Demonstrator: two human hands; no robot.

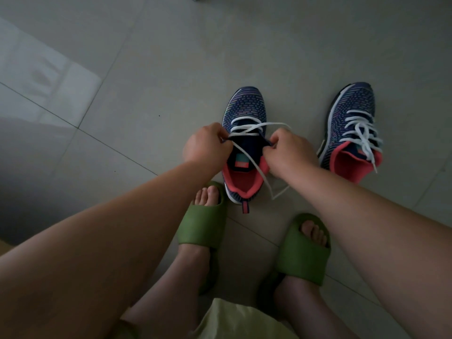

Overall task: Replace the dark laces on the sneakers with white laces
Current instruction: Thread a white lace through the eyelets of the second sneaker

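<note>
The near sneaker (244, 133) stands on the tiled floor (146, 69), toe pointing away, just beyond the person's feet in green slides (203, 223). Its white lace (254, 127) crosses only the lower eyelets, and a loose end trails over the pink collar onto the floor. The left hand (206, 143) has its grip pinching the lace at the sneaker's left side; the right hand (291, 150) pinches the lace at the right side. The second sneaker (349, 118), fully laced in white, stands to the right, apart.

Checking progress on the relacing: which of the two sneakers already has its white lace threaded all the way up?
The sneaker on the right, standing untouched; its white lace crisscrosses fully. The sneaker between the hands has only its lower rows laced.
</note>
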